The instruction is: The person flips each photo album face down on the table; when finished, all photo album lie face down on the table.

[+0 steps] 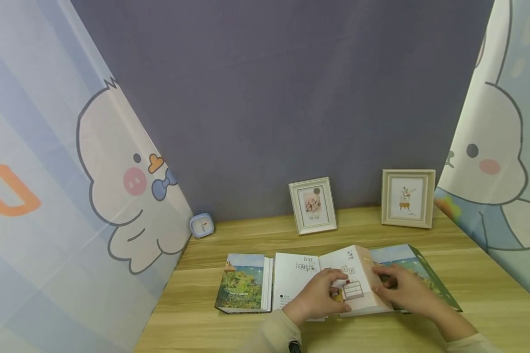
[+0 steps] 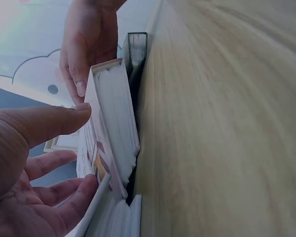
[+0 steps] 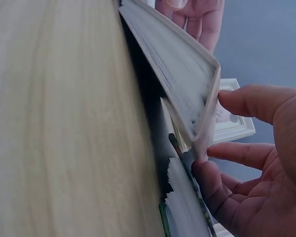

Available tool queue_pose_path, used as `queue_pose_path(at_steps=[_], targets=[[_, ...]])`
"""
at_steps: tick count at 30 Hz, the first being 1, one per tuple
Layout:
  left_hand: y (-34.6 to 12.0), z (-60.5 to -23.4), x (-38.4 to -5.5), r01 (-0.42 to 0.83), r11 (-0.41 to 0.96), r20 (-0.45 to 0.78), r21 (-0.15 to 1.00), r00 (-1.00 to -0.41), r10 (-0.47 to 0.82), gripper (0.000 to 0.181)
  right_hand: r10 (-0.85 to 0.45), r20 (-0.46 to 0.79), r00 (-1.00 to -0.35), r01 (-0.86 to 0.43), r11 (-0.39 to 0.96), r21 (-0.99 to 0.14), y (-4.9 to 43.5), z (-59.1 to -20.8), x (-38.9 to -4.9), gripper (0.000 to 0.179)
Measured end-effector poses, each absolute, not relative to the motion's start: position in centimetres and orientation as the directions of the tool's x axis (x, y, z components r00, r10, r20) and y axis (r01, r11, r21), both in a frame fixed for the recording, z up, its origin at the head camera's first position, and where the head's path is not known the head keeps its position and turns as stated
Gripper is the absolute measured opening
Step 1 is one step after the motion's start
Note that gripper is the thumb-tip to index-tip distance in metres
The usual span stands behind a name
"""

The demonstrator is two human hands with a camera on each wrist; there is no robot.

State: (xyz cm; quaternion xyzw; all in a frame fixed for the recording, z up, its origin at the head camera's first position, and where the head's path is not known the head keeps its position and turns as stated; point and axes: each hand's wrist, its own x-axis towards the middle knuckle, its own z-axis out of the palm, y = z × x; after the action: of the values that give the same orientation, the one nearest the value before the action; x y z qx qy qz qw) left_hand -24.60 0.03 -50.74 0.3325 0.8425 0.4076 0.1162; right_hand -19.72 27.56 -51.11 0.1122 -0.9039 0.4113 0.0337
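Note:
A thick white-and-pink book (image 1: 357,274) with a drawn cabinet on its cover leans at a tilt, its spine side raised. My left hand (image 1: 319,296) rests on its front cover, thumb near the close edge and fingers spread. At the spine, my right hand (image 1: 408,294) holds the book with thumb and fingers, as the right wrist view shows. Left of it, a white book (image 1: 289,277) with Chinese characters touches or overlaps the tilted book. A landscape-covered photo album (image 1: 243,287) lies at the row's left end. Another landscape-covered album (image 1: 397,255) sits partly hidden behind my right hand.
Two cream picture frames, one at centre (image 1: 312,206) and one at right (image 1: 408,198), stand at the back of the wooden table (image 1: 247,233). A small blue clock (image 1: 201,225) sits at the back left corner. Printed curtains hang on both sides.

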Motion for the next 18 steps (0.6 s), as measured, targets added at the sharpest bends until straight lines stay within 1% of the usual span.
queue_pose_path(at_steps=[5, 14, 18], targets=[[-0.16, -50.84, -24.76, 0.450, 0.444, 0.072, 0.775, -0.760, 0.646, 0.065, -0.209, 0.150, -0.966, -0.248, 0.598, -0.762, 27.18, -51.30, -19.82, 0.058], [-0.42, -50.95, -24.80, 0.435, 0.446, 0.067, 0.783, -0.771, 0.634, 0.063, -0.220, 0.180, -0.959, -0.279, 0.604, -0.747, 26.59, -51.30, -19.97, 0.055], [-0.66, -51.02, -24.88, 0.443, 0.461, 0.072, 0.769, -0.776, 0.627, 0.064, -0.227, 0.195, -0.954, -0.295, 0.593, -0.750, 26.51, -51.35, -20.00, 0.056]])
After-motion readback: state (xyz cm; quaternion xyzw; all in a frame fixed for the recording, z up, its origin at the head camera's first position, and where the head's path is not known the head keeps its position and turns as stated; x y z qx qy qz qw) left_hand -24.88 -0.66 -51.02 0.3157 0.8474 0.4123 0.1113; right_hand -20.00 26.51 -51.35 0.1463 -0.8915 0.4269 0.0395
